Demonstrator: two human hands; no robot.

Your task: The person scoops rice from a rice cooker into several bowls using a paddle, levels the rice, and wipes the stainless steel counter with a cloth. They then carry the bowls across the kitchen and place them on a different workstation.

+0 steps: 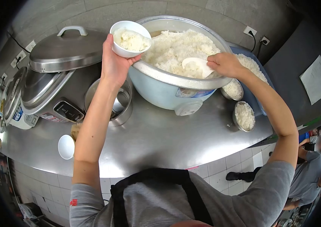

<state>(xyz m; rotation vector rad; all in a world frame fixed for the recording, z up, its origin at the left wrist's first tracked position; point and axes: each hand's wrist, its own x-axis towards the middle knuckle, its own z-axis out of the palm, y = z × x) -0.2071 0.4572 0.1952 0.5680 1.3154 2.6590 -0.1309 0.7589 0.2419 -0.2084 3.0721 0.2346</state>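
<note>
A white bowl point(131, 39) with some rice in it is held up by my left hand point(117, 62), at the left rim of a large rice cooker point(160, 89). The cooker is open and heaped with white rice point(183, 45). My right hand point(224, 65) is closed round the handle of a white rice paddle point(196, 67), whose blade rests in the rice near the front rim. Some rice lies on the blade.
Metal bowls of rice point(244, 116) stand right of the cooker, beside a blue tub point(249, 89) of rice. At the left are a lidded cooker point(51, 90), a metal pot point(124, 113) and a white bowl point(66, 146). Other people point(309, 176) are at the far right.
</note>
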